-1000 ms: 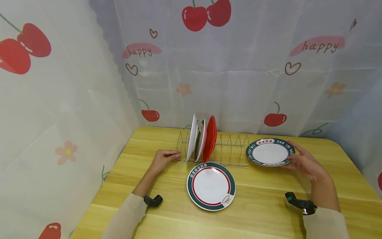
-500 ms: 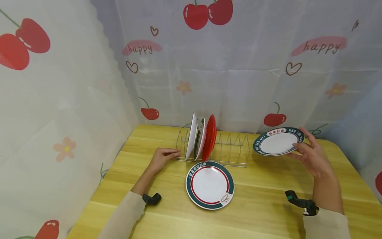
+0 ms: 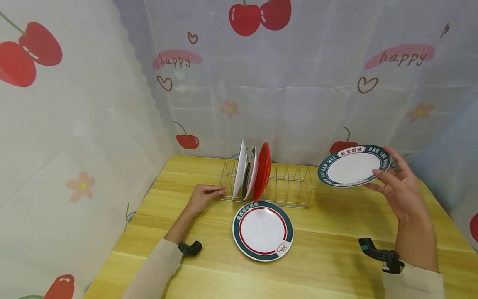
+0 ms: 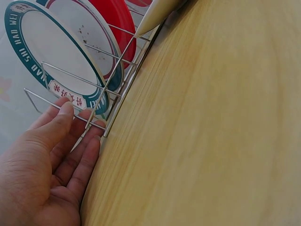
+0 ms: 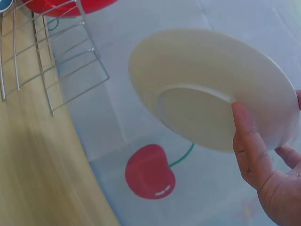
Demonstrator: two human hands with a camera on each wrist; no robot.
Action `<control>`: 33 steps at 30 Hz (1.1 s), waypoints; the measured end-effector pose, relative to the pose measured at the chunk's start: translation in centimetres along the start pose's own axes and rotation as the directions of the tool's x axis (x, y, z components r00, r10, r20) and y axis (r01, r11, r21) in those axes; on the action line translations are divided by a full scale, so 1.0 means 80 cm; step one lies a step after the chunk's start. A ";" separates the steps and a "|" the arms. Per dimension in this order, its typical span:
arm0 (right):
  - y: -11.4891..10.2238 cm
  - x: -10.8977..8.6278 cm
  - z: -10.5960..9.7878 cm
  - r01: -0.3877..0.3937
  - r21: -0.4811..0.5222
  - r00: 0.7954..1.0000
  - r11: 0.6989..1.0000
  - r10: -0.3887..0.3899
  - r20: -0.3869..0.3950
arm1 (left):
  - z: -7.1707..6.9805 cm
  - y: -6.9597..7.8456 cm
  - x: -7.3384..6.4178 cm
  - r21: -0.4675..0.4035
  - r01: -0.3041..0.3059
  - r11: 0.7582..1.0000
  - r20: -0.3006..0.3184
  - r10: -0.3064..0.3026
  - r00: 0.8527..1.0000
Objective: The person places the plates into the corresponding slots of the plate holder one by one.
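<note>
My right hand (image 3: 403, 189) grips a white plate with a dark green lettered rim (image 3: 352, 166) by its right edge, raised above the table and tilted. The right wrist view shows the plate's pale underside (image 5: 197, 80), with fingers pressed against it. At the left end of a wire dish rack (image 3: 287, 203), my left hand (image 4: 61, 160) pinches the end wires between thumb and fingers. Several plates stand upright in the rack's left half, among them a white one (image 3: 240, 171) and a red one (image 3: 263, 172). Flat before the rack lies a green-rimmed plate with a red ring (image 3: 262, 231).
The rack's right half shows bare wire slots. All of it stands on a wooden table (image 3: 317, 265) whose back edge meets a curtain (image 3: 298, 112) printed with cherries. Another curtain (image 3: 93, 137) hangs along the left side.
My right hand has lifted the lettered plate off the table's right side, upward and slightly to the right, tilting it. My left hand has stayed at the rack.
</note>
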State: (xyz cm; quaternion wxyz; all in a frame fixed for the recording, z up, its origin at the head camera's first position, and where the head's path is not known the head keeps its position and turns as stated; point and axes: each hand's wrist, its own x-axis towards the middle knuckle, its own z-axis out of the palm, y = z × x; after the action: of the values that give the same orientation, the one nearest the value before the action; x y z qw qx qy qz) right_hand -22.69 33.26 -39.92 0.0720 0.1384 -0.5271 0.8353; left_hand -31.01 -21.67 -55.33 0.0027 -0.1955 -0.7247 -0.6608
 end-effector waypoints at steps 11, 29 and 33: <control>-0.009 -0.003 0.027 0.046 -0.022 0.998 0.999 -0.045 0.034 | 0.001 0.006 -0.001 0.005 0.000 1.000 -0.002 0.000 1.000; 0.002 -0.003 0.067 0.057 -0.139 0.996 0.989 -0.047 0.074 | 0.000 0.005 -0.001 0.019 0.019 1.000 0.008 -0.020 1.000; 0.006 -0.003 0.076 0.045 -0.140 0.996 0.989 -0.033 0.084 | -0.001 0.006 -0.001 0.020 0.045 0.999 0.006 -0.045 0.999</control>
State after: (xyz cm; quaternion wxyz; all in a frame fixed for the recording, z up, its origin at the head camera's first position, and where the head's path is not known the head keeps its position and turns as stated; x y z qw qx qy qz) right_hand -21.65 27.59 -37.98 0.0763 0.1772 -0.5850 0.7878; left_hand -30.80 -21.71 -54.85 -0.0127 -0.1810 -0.7354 -0.6529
